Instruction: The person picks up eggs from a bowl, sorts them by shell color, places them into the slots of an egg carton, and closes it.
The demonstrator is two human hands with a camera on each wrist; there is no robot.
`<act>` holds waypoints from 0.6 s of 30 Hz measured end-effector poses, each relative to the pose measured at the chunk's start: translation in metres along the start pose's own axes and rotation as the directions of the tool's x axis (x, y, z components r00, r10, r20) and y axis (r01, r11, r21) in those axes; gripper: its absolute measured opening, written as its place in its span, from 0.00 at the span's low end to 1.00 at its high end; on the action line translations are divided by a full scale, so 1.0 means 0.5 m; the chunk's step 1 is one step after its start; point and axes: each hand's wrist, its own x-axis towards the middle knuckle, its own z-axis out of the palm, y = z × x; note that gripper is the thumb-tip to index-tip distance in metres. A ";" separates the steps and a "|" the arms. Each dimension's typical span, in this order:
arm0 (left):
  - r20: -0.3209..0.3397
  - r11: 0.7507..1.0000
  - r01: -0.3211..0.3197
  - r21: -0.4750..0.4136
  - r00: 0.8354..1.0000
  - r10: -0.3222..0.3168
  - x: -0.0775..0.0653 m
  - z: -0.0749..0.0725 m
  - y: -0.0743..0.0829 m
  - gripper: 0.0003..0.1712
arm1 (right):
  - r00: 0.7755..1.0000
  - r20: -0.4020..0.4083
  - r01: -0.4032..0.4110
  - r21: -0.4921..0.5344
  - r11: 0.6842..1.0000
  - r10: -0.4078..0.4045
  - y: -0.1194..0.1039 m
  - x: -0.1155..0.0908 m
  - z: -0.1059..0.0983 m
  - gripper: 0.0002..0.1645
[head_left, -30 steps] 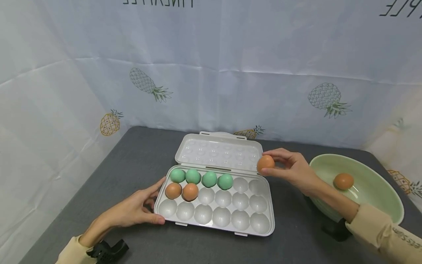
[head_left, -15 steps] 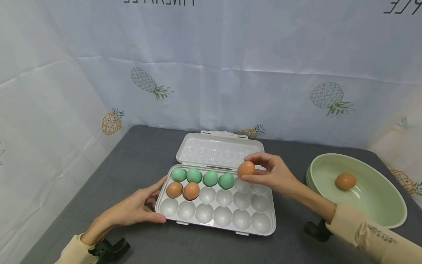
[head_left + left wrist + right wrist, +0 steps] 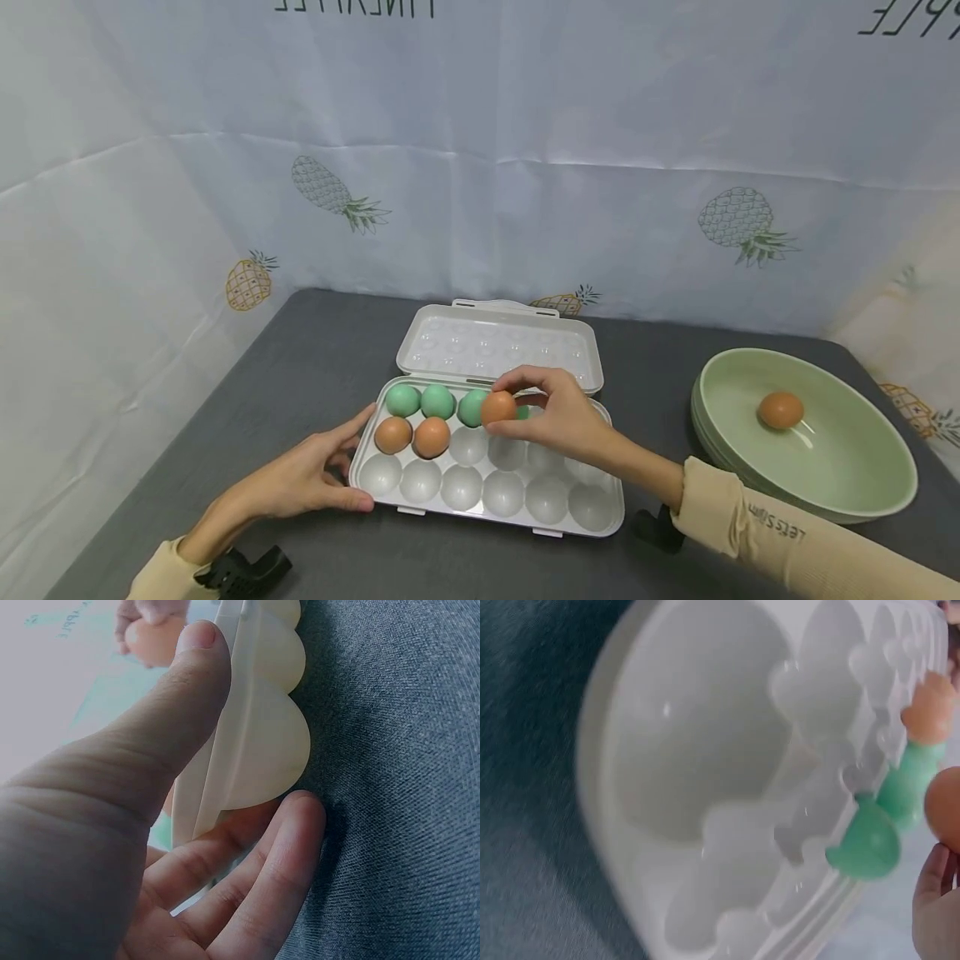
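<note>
A white plastic egg box [image 3: 465, 467] lies with its lid [image 3: 498, 342] folded back. Green eggs [image 3: 437, 402] stand along its back row, and two brown eggs [image 3: 432, 437] occupy the left of the middle row. Above the back row, my right hand [image 3: 558, 412] pinches another brown egg [image 3: 498, 409] between thumb and fingers, partly covering a green egg behind. My left hand [image 3: 315, 471] grips the box's left end. In the left wrist view, the thumb [image 3: 202, 667] lies along the rim and the fingers [image 3: 289, 862] reach under the side.
On the right stands a stack of pale green bowls [image 3: 847, 467], the top one holding a brown egg [image 3: 781, 410]. A dark grey table [image 3: 315, 358] carries everything. Behind it hangs a white curtain [image 3: 480, 217] printed with pineapples.
My right hand has carried the brown egg leftward from beside the lid to over the back row's green eggs. My left hand stays on the box's left end.
</note>
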 end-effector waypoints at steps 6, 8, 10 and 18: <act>0.004 1.000 -0.010 -0.012 1.000 0.010 0.000 0.001 -0.002 0.66 | 0.999 0.032 0.032 -0.006 0.999 -0.032 0.013 0.000 0.040 0.23; 0.003 1.000 -0.010 -0.010 1.000 0.010 0.000 0.000 -0.002 0.67 | 0.998 0.035 0.057 -0.024 0.998 -0.056 0.017 0.000 0.052 0.23; 0.002 1.000 -0.010 -0.008 1.000 0.010 -0.001 -0.001 -0.002 0.67 | 0.996 0.037 0.087 -0.051 0.995 -0.085 0.021 0.000 0.063 0.22; 0.007 1.000 -0.011 -0.017 1.000 0.011 -0.002 -0.002 -0.004 0.66 | 0.987 0.067 0.151 -0.142 0.978 -0.143 0.031 0.003 0.091 0.20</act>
